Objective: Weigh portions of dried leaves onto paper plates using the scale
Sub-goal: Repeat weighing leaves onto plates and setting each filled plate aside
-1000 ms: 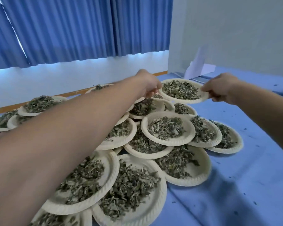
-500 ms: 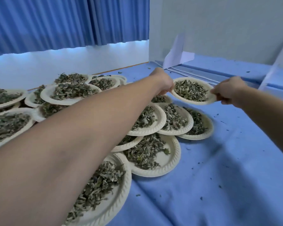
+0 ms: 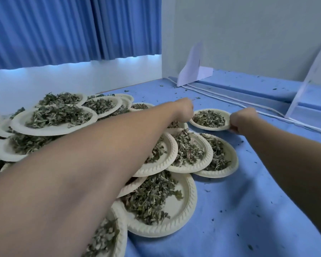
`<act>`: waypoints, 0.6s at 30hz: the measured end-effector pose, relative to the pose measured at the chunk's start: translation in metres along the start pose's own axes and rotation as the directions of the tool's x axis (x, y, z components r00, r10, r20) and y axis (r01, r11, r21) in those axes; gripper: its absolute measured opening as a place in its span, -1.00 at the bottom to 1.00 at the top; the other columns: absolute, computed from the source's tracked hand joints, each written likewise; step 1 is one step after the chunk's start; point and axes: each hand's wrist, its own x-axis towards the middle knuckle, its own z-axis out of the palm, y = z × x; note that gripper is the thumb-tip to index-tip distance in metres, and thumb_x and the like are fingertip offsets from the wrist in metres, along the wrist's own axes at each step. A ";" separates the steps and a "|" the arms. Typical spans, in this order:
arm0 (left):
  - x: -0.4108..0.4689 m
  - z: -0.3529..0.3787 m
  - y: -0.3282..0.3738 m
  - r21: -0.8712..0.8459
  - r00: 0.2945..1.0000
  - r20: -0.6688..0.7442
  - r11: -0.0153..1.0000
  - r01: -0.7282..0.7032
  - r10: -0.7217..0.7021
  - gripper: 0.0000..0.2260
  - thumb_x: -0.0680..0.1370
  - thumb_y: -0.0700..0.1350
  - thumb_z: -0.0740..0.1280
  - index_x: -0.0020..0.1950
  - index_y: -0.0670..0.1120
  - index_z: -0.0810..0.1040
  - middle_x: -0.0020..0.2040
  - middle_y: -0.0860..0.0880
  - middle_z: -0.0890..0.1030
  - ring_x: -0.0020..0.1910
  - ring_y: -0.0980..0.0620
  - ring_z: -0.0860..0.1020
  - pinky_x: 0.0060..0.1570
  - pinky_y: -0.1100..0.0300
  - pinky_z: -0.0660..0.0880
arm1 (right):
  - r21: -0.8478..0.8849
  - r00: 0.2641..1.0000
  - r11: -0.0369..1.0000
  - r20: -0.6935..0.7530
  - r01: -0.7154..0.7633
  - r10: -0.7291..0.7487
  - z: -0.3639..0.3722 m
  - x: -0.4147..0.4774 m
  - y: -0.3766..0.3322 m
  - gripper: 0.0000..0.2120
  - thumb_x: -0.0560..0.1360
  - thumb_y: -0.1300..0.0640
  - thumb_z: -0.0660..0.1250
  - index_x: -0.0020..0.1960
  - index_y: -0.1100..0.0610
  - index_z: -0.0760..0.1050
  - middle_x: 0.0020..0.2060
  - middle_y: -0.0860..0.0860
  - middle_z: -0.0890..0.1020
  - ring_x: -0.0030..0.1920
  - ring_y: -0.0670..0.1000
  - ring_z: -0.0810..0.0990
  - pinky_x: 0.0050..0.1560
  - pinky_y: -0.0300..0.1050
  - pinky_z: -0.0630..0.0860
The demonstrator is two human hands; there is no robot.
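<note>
**A:** What lies closest to us?

**B:** Filled plates [image 3: 178,208], well short of the fingers. They overlap in a heap under the left forearm, each with a mound of dried leaves [image 3: 150,199]. Crumbs dot the blue-covered counter [image 3: 248,210] under the right forearm.

**A:** And just short of the fingers?

**B:** A row of overlapping plates [image 3: 230,164], the outermost one just below the right knuckles.

**A:** The hands themselves?

**B:** Both are stretched out. The left hand [image 3: 183,111] has its fingers curled onto the left rim of the far plate [image 3: 208,128], and the right hand [image 3: 239,120] grips the right rim. The plate's portion of leaves lies between the two sets of fingers. The plate is low over the cloth, but I cannot tell whether it touches.

**A:** Which step is this?

**B:** I'd say a weighed portion is being placed at the heap's far edge. No scale is in view.

**A:** What does the next move call for?

**B:** Probably keeping the plate level, letting go of both rims together so nothing spills, then fetching an empty plate.

**A:** And beyond the fingers?

**B:** A folded sheet of paper [image 3: 192,69] stands by the wall.
</note>
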 end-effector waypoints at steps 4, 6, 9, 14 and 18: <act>-0.006 -0.004 -0.021 -0.050 0.999 -0.027 0.998 -0.034 0.032 -0.68 0.60 -0.43 0.09 -0.01 -0.09 0.53 -0.11 -0.05 0.24 -0.13 -0.02 0.37 -0.21 0.11 0.30 | -0.029 0.997 0.999 0.062 -0.044 0.046 0.010 -0.006 -0.006 -0.74 0.58 0.34 0.29 -0.26 0.22 0.33 -0.34 0.22 0.50 -0.41 0.11 0.50 -0.63 -0.11 0.47; -0.008 -0.005 -0.030 -0.075 0.998 -0.052 0.996 -0.041 0.037 -0.64 0.59 -0.44 0.11 -0.20 0.01 0.32 -0.04 -0.08 0.37 -0.03 0.05 0.29 -0.18 0.13 0.21 | -0.164 0.999 0.985 0.006 0.044 -0.044 0.006 -0.009 -0.006 -0.75 0.56 0.30 0.28 -0.28 0.22 0.35 -0.34 0.20 0.50 -0.30 0.13 0.50 -0.37 -0.08 0.50; -0.014 -0.005 -0.035 -0.121 0.999 -0.047 0.992 -0.028 0.022 -0.69 0.65 -0.38 0.12 0.22 -0.15 0.59 0.23 -0.19 0.54 0.22 -0.14 0.48 0.19 0.09 0.42 | -0.323 0.951 0.915 -0.111 0.240 -0.289 0.002 -0.027 -0.004 -0.78 0.50 0.28 0.26 -0.31 0.21 0.36 -0.34 0.16 0.50 -0.26 0.17 0.50 -0.23 -0.04 0.45; -0.034 -0.021 -0.038 -0.158 0.984 -0.137 0.978 -0.134 0.113 -0.75 0.67 -0.31 0.15 0.21 -0.15 0.58 0.09 -0.14 0.54 0.09 -0.06 0.49 0.15 0.10 0.42 | -0.256 0.797 0.780 -0.053 0.571 -0.602 0.022 -0.085 -0.053 -0.80 0.54 0.27 0.23 -0.13 0.30 0.61 -0.26 0.25 0.64 -0.21 0.26 0.63 -0.17 0.11 0.64; -0.078 -0.050 -0.045 -0.071 0.966 -0.233 0.988 -0.134 0.114 -0.80 0.60 -0.33 0.17 -0.20 -0.15 0.41 -0.26 -0.09 0.35 -0.20 -0.02 0.27 -0.24 0.16 0.21 | -0.188 0.679 0.665 0.017 0.723 -0.734 0.040 -0.154 -0.110 -0.82 0.48 0.32 0.21 -0.17 0.28 0.59 -0.25 0.24 0.63 -0.20 0.24 0.58 -0.20 -0.03 0.54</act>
